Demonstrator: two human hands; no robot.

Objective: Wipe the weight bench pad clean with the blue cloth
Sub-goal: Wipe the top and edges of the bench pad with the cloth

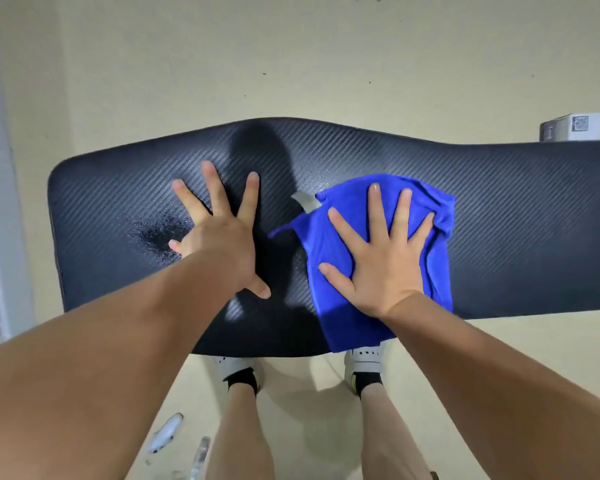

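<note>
The black, weave-textured weight bench pad [516,216] stretches across the middle of the view from left to right. A blue cloth [329,317] with a grey tag lies on its near middle part and hangs over the front edge. My right hand [381,261] presses flat on the cloth with its fingers spread. My left hand [219,237] rests flat on the bare pad to the left of the cloth, fingers spread. A dark wet-looking patch [160,233] shows on the pad just left of my left hand.
Pale floor surrounds the bench. My two feet in white shoes [364,362] stand under the pad's front edge. A white box [572,128] sits behind the pad at the far right. Small pale objects [165,433] lie on the floor near my left leg.
</note>
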